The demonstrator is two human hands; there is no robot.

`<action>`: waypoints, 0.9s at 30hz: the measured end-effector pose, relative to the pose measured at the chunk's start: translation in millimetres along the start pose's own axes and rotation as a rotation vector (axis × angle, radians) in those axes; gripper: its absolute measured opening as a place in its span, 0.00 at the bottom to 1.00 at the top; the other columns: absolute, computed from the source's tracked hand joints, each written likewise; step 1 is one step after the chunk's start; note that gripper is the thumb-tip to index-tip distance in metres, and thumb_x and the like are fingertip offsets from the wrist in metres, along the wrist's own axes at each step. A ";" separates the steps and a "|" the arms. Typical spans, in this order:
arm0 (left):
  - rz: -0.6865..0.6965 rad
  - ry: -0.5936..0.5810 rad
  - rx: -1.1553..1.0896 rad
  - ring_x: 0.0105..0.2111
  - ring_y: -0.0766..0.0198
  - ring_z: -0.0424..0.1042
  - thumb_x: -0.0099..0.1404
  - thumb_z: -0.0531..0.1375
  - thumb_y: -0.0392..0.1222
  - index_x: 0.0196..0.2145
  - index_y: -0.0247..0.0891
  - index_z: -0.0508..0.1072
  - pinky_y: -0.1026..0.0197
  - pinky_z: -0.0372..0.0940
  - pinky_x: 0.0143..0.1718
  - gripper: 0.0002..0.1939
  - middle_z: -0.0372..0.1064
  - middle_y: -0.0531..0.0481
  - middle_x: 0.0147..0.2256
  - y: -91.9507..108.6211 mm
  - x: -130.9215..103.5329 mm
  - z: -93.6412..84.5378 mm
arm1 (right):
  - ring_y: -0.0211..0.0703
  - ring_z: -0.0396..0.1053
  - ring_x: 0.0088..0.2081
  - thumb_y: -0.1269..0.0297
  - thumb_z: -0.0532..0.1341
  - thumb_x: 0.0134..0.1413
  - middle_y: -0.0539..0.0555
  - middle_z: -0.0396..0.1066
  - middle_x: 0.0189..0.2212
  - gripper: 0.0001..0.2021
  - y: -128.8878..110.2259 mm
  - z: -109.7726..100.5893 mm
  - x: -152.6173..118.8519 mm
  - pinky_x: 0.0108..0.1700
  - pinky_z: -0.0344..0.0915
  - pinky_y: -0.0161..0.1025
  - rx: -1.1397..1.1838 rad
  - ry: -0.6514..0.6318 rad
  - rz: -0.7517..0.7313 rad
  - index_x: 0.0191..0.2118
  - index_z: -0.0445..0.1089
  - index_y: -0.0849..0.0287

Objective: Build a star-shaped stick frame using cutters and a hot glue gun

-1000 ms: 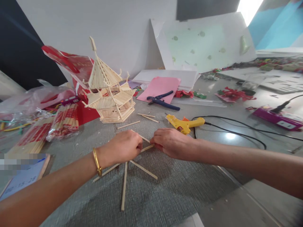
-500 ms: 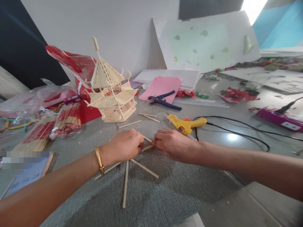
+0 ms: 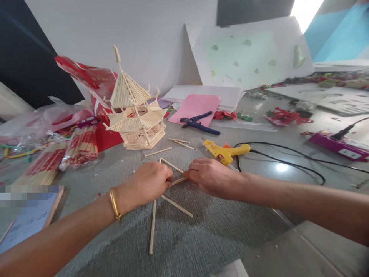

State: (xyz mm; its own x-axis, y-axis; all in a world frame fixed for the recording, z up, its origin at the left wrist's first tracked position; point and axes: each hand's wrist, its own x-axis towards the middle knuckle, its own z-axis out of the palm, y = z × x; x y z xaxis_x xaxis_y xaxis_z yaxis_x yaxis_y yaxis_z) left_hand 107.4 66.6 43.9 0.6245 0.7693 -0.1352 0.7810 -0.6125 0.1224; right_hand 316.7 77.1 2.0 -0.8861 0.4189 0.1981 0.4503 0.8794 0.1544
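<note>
A frame of thin wooden sticks [image 3: 153, 227] lies on the grey table, several sticks spreading out from beneath my left hand [image 3: 152, 181]. That hand is closed over the frame's middle, its fingertips pinching something I cannot make out. My right hand [image 3: 203, 175] pinches the place where two sticks meet, one of them an upper stick [image 3: 172, 165] running up to the left. Behind my hands stands a pagoda model [image 3: 137, 119] made of sticks. A yellow glue gun [image 3: 226, 151] lies just beyond my right hand.
Dark blue cutters [image 3: 198, 122] rest partly on pink paper [image 3: 194, 107]. Bundled sticks [image 3: 82, 146] and plastic bags are at the left. A purple power strip [image 3: 337, 144] sits at the right, with the black cord running nearby. Loose sticks [image 3: 158, 151] lie before the pagoda.
My left hand has shifted slightly left and down, uncovering the top corner of the stick frame. The lower-left stick is now hidden behind my hand and wrist. My right hand has hardly moved.
</note>
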 end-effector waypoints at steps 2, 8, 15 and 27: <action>0.007 0.013 0.014 0.27 0.63 0.69 0.58 0.55 0.36 0.27 0.38 0.75 0.64 0.55 0.26 0.09 0.74 0.49 0.26 -1.2 0.0 4.3 | 0.38 0.60 0.30 0.73 0.54 0.56 0.53 0.66 0.27 0.07 -0.7 -2.4 1.4 0.33 0.57 0.37 -0.014 -0.027 -0.010 0.33 0.70 0.64; 0.011 0.032 0.036 0.27 0.63 0.70 0.59 0.54 0.35 0.26 0.37 0.75 0.63 0.56 0.27 0.10 0.74 0.48 0.27 -1.6 -0.4 8.9 | 0.39 0.59 0.29 0.73 0.52 0.58 0.54 0.65 0.26 0.10 -3.1 -6.1 4.4 0.32 0.56 0.38 -0.034 -0.060 -0.018 0.33 0.71 0.65; 0.017 0.043 0.054 0.28 0.62 0.70 0.59 0.53 0.34 0.26 0.37 0.75 0.63 0.57 0.27 0.11 0.74 0.47 0.27 -0.6 -1.4 10.4 | 0.39 0.61 0.31 0.73 0.52 0.58 0.54 0.67 0.27 0.10 -1.1 -5.3 2.1 0.34 0.58 0.37 0.078 -0.034 0.023 0.34 0.72 0.65; 0.011 0.016 0.071 0.29 0.61 0.71 0.60 0.53 0.35 0.28 0.36 0.76 0.62 0.59 0.28 0.11 0.75 0.46 0.28 2.0 0.7 7.0 | 0.34 0.64 0.32 0.74 0.56 0.55 0.51 0.67 0.27 0.09 5.2 -13.4 1.9 0.36 0.58 0.31 0.357 -0.087 0.235 0.29 0.73 0.62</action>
State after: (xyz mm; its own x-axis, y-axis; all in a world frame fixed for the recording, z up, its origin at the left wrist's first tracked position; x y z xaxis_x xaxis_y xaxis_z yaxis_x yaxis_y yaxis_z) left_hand 109.5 64.6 37.2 0.6336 0.7646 -0.1179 0.7729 -0.6323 0.0532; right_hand 318.8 79.5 16.1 -0.7767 0.6213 0.1032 0.5885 0.7743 -0.2325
